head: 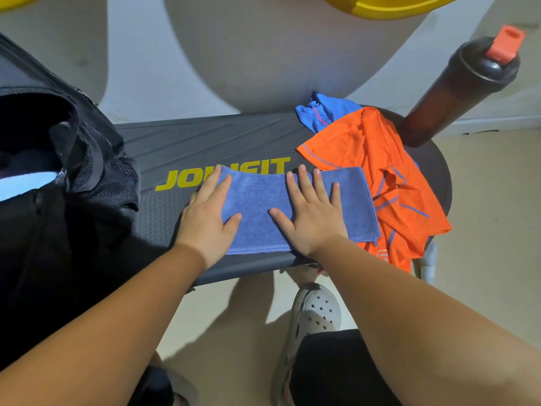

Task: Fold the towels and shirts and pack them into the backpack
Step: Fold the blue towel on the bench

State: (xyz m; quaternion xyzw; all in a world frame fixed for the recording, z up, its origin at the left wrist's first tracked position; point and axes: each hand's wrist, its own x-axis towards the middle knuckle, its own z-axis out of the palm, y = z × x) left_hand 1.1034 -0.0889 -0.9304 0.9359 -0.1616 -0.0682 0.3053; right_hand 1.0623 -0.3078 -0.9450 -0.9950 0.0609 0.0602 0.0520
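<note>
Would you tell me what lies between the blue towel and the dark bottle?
In the head view, the crumpled orange shirt lies between the towel and the bottle. The towel's right edge overlaps it.

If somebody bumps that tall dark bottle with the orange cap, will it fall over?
Probably yes: the bottle is tall and narrow, so a bump near the top would likely tip it. Its round body would probably roll, and it stands near the end of the bench, so it might drop to the floor.
</note>
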